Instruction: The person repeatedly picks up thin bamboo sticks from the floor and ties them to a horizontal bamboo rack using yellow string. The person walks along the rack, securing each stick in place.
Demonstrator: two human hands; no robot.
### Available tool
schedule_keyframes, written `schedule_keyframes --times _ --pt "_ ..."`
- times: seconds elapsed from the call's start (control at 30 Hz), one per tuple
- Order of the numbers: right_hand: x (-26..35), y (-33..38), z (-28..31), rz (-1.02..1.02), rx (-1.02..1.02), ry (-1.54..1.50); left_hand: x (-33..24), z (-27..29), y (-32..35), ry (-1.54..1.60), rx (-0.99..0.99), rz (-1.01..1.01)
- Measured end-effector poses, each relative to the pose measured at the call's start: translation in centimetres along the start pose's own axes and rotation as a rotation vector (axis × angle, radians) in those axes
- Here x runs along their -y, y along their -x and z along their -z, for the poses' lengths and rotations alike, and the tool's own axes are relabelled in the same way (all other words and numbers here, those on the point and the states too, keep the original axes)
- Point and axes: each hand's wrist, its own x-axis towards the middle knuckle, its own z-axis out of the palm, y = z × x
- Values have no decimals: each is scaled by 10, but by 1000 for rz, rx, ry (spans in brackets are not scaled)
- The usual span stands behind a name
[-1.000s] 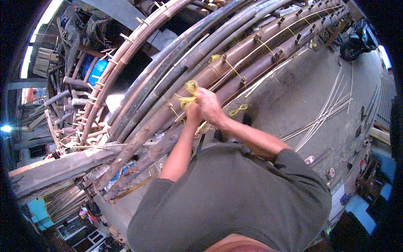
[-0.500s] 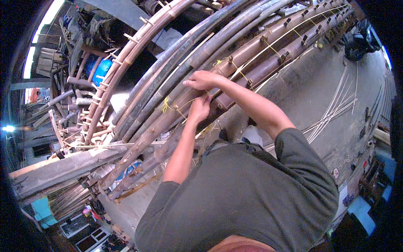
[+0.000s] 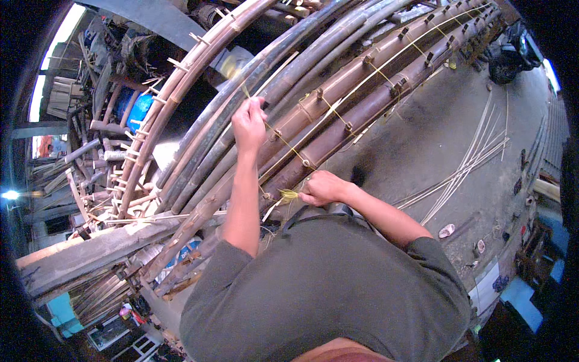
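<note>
Two long brown bamboo poles [image 3: 342, 79] lie side by side across the view, with short pegs along them and thin yellow cord [image 3: 289, 146] strung from one to the other. My left hand [image 3: 247, 128] is raised above the far pole, closed on the cord; beyond it swings a blurred yellow tuft of that cord [image 3: 230, 65]. By the near pole [image 3: 333, 137], close to my body, my right hand [image 3: 325, 188] is closed on cord, next to a loose yellow bundle [image 3: 289, 195]. Its fingertips are partly hidden.
More curved bamboo poles [image 3: 268, 51] lie beyond, with a pegged curved frame [image 3: 158, 108] at the left. A concrete beam [image 3: 90, 250] crosses the lower left. Thin pale strips [image 3: 464, 172] lie on the floor at right, near a black bag [image 3: 505, 63].
My hands, close together over the poles before, have moved apart. The left has gone up and away to the left; the right has come down toward my body. Cord now stretches between the poles.
</note>
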Motion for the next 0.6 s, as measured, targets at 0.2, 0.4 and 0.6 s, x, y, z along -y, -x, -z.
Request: schedule_keyframes --times 0.2,0.4,0.6 --pt "33 -10 -5 -15 223 338 126 -14 -39 -663 85 60" --pt "50 -20 -77 -99 211 -593 82 76 29 -464 111 100" --pt "72 -45 -100 -582 -678 -1871 89 107 164 -521 341 54"
